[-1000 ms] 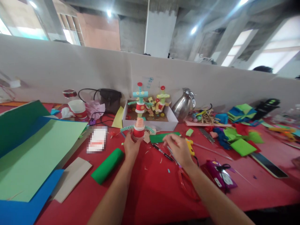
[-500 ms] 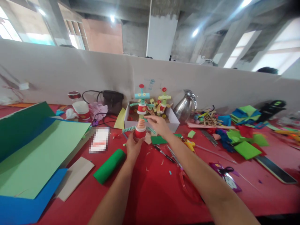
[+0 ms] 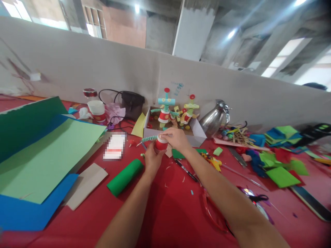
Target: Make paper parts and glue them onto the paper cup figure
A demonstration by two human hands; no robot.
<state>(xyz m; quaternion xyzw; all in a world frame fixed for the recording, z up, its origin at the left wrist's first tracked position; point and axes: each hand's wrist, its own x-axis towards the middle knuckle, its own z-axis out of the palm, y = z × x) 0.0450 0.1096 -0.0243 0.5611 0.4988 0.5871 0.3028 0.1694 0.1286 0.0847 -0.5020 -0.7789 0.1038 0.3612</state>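
Observation:
A small red paper cup with a white rim stands upside down in my left hand, whose fingers are wrapped round its side. From the cup's left side sticks out a green folded-paper spring like an arm. My right hand is closed at the top of the cup, fingertips pinched against it. What lies under those fingertips is mostly hidden, as is the cup's right side. Just behind stand two finished-looking cup figures, one with a blue roll head and one with a yellow roll head.
The figures stand in a white box. A steel jug is beside it. Green roll, pen, red-handled scissors and yellow glue gun lie nearby. Coloured sheets cover the left; paper scraps lie right.
The peach folded-paper spring that stood tall on the cup no longer shows at that height. My right hand has come down onto the cup's top. The view has shifted and tilted.

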